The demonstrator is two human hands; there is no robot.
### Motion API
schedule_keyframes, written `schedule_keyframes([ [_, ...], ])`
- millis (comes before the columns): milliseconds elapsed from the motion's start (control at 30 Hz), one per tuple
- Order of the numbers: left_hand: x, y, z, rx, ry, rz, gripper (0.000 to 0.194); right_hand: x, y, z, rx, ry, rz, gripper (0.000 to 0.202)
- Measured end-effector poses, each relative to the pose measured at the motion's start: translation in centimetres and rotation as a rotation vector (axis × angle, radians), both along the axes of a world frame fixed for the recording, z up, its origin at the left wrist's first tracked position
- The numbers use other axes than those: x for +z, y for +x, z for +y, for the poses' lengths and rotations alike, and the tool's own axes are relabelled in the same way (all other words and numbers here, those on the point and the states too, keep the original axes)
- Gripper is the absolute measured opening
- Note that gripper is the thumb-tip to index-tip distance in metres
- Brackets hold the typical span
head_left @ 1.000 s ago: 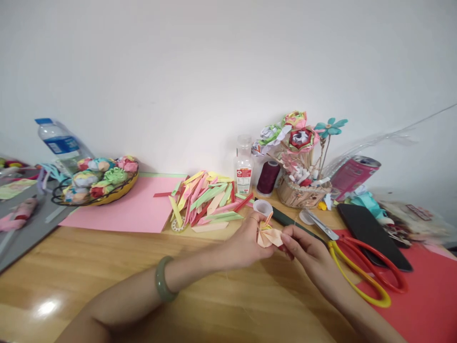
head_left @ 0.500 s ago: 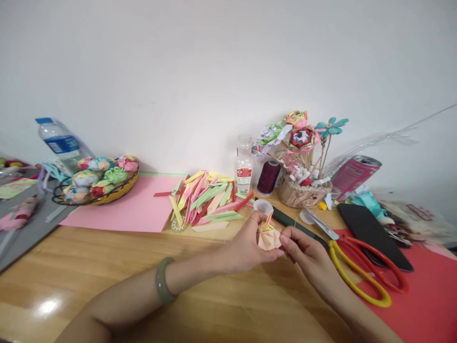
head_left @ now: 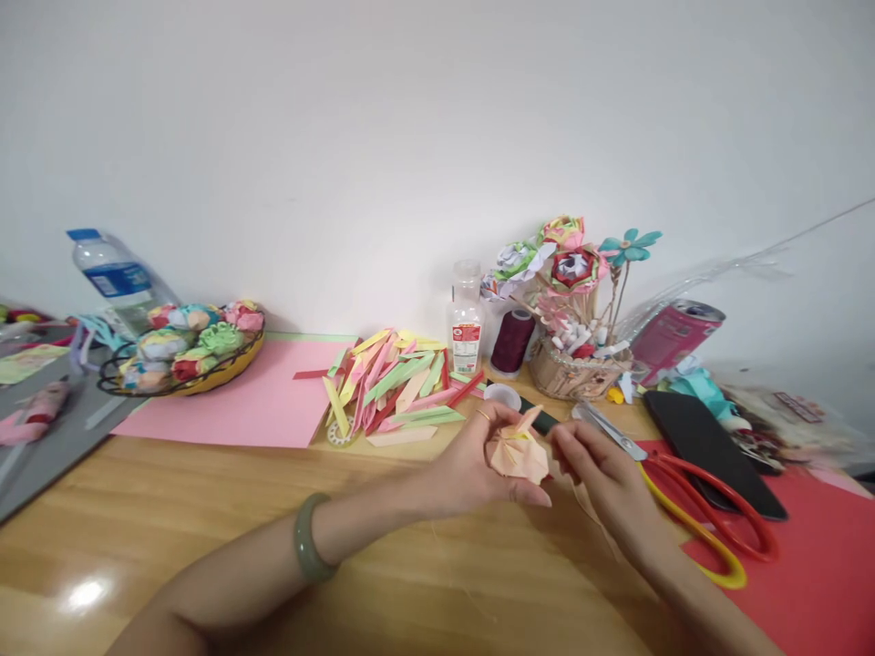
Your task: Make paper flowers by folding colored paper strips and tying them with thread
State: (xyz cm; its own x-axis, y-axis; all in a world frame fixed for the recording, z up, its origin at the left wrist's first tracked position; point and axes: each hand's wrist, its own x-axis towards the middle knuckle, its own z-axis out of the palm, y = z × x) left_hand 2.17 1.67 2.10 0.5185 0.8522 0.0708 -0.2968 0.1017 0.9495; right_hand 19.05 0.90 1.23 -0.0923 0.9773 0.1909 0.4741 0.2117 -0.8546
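My left hand is wrapped round a folded peach paper piece with a yellow inner part and a pointed peach tip sticking up. Just right of it, my right hand is closed in a pinch on a thin thread, which trails down below the fingers. A small gap separates the right fingertips from the paper. Another faint length of thread hangs over the wooden table below my left hand.
Behind my hands are folded paper strips, a glass bottle, a dark red thread spool and a basket of paper flowers. Scissors and a black phone lie right. Paper balls fill a yellow basket at left.
My right hand has moved away from the paper piece to the right, drawing thread out. The paper piece has turned slightly in my left hand, showing more of its peach side.
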Motion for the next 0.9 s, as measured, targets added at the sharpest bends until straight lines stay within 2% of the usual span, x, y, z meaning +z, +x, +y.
schedule_keyframes([
  [100, -0.2, 0.0, 0.5, -0.053, -0.032, -0.050, 0.065, 0.3, 0.4, 0.0, -0.032, 0.055, 0.130, 0.023],
  [300, -0.7, -0.2, 0.8, -0.071, -0.133, -0.038, 0.059, 0.8, 0.3, -0.8, 0.117, 0.075, 0.242, 0.027],
  [400, -0.6, -0.2, 0.6, -0.085, -0.154, -0.019, 0.052, 0.9, 0.2, -0.9, 0.111, 0.104, 0.234, 0.023],
  [533, -0.3, -0.3, 0.5, -0.082, -0.162, -0.015, 0.049, 1.0, 0.2, -0.9, 0.031, 0.154, 0.193, 0.013],
  [767, -0.6, -0.5, 0.7, -0.135, -0.351, -0.084, 0.039, 1.0, 0.1, -0.6, 0.054, 0.126, 0.248, 0.015],
  [900, -1.0, -0.3, 0.6, -0.177, -0.304, -0.004, 0.025, 1.2, -0.1, -0.5, 0.056, 0.135, 0.182, 0.011],
])
